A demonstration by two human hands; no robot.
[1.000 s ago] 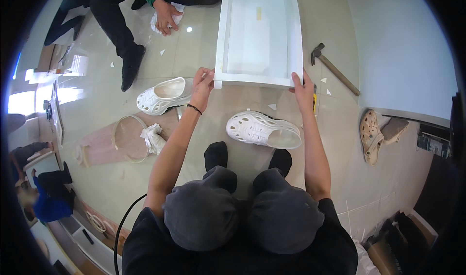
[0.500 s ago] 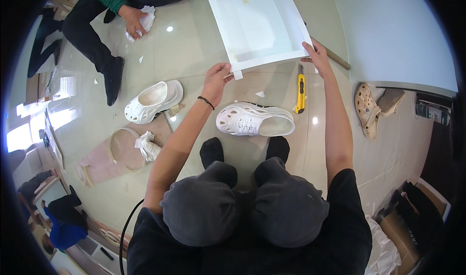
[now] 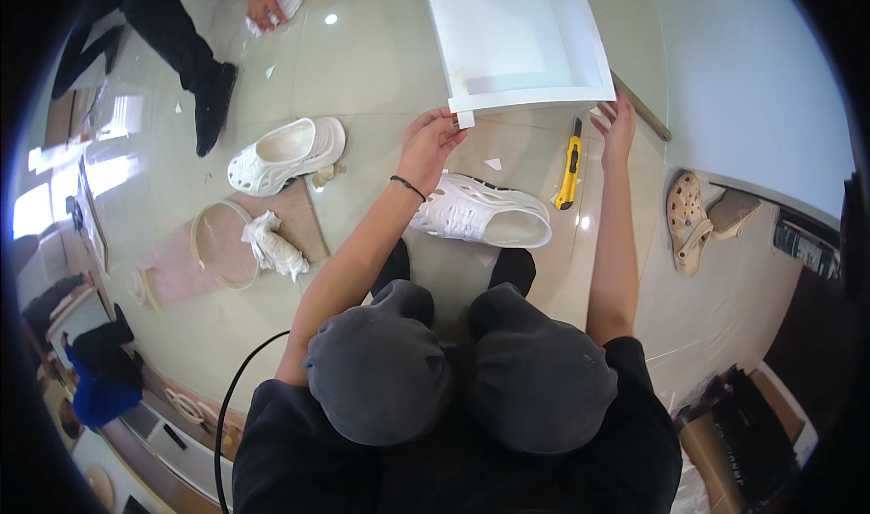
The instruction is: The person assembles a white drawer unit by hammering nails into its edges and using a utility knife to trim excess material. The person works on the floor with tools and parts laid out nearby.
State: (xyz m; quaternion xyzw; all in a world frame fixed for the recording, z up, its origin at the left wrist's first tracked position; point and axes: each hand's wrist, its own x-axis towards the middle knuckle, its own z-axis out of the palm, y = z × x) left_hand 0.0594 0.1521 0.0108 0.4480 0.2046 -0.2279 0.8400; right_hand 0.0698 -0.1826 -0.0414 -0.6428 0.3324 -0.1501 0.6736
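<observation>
While left hand (image 3: pixel 428 142) pinches white panel (image 3: pixel 517 38) tab; right hand (image 3: pixel 619 126) open at corner.

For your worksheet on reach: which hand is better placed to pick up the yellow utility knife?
Probably the right hand. It rests at the white panel's near right corner, just beside the yellow utility knife. The left hand pinches a white strip at the panel's left corner, farther off.

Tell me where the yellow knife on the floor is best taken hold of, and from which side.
Grip the knife around the middle of its yellow handle, coming from above, probably with the right hand, which is nearest. It lies flat on the floor, long and narrow, its black tip toward the white panel. Both long sides are clear: the shoe lies just to its left, apart from it.
</observation>
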